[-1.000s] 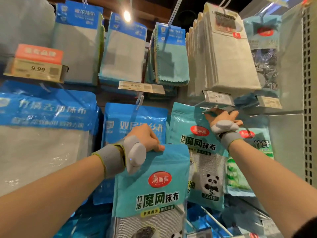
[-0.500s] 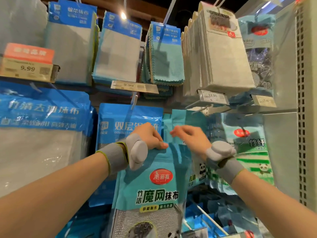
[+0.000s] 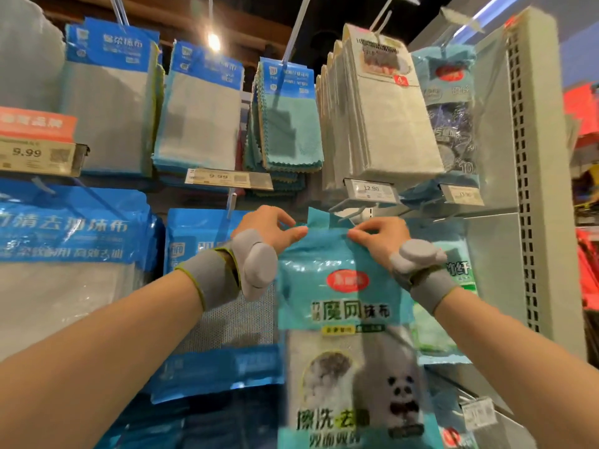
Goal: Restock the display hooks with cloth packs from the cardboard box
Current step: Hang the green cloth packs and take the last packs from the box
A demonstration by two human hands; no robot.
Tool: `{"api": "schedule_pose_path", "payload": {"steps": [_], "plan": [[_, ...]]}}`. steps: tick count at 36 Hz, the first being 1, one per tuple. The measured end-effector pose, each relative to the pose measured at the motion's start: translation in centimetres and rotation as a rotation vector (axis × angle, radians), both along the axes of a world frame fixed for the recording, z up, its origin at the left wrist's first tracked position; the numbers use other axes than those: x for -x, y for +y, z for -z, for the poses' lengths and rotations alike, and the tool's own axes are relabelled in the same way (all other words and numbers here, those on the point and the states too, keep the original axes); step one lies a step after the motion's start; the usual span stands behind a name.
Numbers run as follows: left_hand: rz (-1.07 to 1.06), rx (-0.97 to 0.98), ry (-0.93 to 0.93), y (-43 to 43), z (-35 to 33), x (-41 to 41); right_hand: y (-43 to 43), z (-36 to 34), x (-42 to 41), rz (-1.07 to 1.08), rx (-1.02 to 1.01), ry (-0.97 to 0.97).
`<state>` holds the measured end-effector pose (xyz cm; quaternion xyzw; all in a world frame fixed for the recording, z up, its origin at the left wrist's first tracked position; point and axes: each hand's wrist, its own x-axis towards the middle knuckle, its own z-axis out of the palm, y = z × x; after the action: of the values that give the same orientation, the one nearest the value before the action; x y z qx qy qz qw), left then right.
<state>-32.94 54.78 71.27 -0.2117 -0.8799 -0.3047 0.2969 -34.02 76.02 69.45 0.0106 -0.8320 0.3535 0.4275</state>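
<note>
The step in hand looks to be the hanging itself: a teal cloth pack (image 3: 350,306) is held up in front of the display and is not yet on a hook. The left hand (image 3: 265,226) pinches the pack's top edge between thumb and forefinger. The right hand (image 3: 384,236) does the same a little way along. Both sets of fingers (image 3: 356,234) are thus clamped on the header strip, with a short stretch of it between them. The rest of the pack hangs down below the fingers, its print blurred.

Just above the right fingers a bare metal hook (image 3: 351,209) juts toward the person, beneath a price tag (image 3: 369,188) marked 12.90. A fold of teal stands up between the two hands, close under that hook. Whether it belongs to the held pack or to one behind cannot be told. A blue pack (image 3: 197,234) hangs out beyond the left fingers and a green pack (image 3: 453,273) beyond the right ones. The cardboard box is not in view.

By judgement, the next move calls for raising the header until its hang hole, hidden somewhere between the fingers, meets the hook's tip. The pack then has to be pushed back along the prong. The film looks limp, so the strip needs holding taut or the tip may miss the hole.
</note>
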Motion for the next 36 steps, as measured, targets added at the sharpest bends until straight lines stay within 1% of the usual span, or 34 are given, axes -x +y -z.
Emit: {"api": "schedule_pose_path", "payload": {"steps": [3,6,8,9,11,13,15,18,21,25,28,32,34,36], "plan": [[-0.036,-0.043,-0.036,-0.7,0.5,0.2,2.0,-1.0,0.2,0.166,0.044,0.05],[-0.057,-0.044,-0.14,-1.4,0.9,0.6,3.1,-2.3,0.6,0.181,0.101,0.077],[-0.005,-0.054,-0.236,-1.8,1.2,1.0,3.1,-2.8,0.7,0.191,0.122,0.092],[0.026,-0.057,-0.277,-1.9,1.4,1.0,1.9,-2.8,-0.5,0.191,0.13,0.088],[0.053,-0.045,-0.318,-2.0,1.7,1.1,0.9,-2.3,-1.2,0.225,0.13,0.091],[0.065,-0.054,-0.33,-2.3,2.0,1.2,0.4,-1.6,-1.2,0.289,0.16,0.134],[0.079,-0.057,-0.339,-2.3,2.1,1.2,0.1,-1.1,-0.7,0.303,0.226,0.225],[0.086,-0.061,-0.349,-2.5,2.3,1.3,-0.3,-1.2,0.1,0.337,0.284,0.269],[0.101,-0.063,-0.354,-3.0,2.3,1.3,-0.5,-1.5,0.4,0.351,0.283,0.291],[0.066,-0.047,-0.346,-3.9,2.2,1.7,-0.4,-1.7,1.2,0.338,0.306,0.243],[0.048,-0.049,-0.347,-4.4,2.3,2.1,-0.2,-1.8,1.3,0.338,0.261,0.229],[0.034,-0.045,-0.346,-4.7,2.8,2.7,0.2,-1.4,1.7,0.3,0.165,0.341],[0.027,-0.04,-0.351,-4.6,3.1,3.1,0.7,-1.7,1.9,0.287,0.163,0.292],[0.026,-0.04,-0.359,-4.5,3.2,3.3,1.2,-2.0,2.0,0.329,0.118,0.098]]}}
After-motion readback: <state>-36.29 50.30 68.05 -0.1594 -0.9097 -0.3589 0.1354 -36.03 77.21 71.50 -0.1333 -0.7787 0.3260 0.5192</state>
